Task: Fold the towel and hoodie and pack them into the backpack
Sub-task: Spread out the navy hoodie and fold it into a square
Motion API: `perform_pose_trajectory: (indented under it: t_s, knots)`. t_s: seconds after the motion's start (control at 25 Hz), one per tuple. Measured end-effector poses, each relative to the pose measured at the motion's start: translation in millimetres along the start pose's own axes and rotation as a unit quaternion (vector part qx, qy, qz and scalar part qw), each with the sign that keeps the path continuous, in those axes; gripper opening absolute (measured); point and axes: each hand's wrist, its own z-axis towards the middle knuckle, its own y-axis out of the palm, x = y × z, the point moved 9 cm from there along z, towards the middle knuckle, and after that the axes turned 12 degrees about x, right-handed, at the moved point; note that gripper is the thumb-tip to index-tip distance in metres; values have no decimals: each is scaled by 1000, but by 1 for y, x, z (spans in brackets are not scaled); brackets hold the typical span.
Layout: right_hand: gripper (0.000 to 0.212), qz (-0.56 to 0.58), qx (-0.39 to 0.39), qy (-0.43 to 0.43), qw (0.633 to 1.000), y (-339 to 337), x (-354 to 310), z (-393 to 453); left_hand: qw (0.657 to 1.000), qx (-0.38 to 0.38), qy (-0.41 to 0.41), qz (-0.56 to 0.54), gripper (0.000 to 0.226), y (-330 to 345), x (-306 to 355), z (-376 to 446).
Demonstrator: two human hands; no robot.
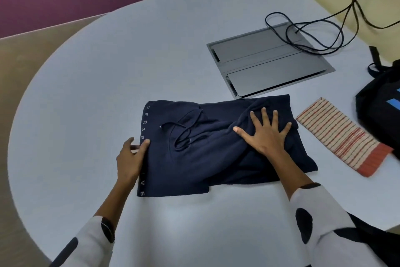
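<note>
The right hand (265,134) lies flat on the right half of the navy hoodie (216,147), palm down, all five fingers spread and straight, pressing the cloth. The left hand (132,156) sits at the hoodie's left edge, thumb over the lettered strip and fingers curled beneath it, pinching that edge. Both forearms reach in from the near side in white sleeves with dark spots.

One hoodie lies partly folded on the pale grey table (108,72). One folded striped towel (344,137) lies just beside it to the right. One black backpack (381,104) stands at the right edge, next to the towel.
</note>
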Motion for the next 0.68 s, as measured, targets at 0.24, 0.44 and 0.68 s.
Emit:
perform_pose_trajectory:
  t_s: [0.24, 0.44, 0.68]
  knots:
    - [103, 223, 174, -74, 956, -28, -56, -37, 977, -154, -133, -61, 42, 11, 2, 2]
    - [100, 372, -2, -107, 922, 2, -122, -51, 979, -122, -129, -101, 16, -31, 62, -5]
    - [83, 365, -59, -98, 924, -2, -154, -61, 980, -127, -98, -115, 3, -45, 114, -37]
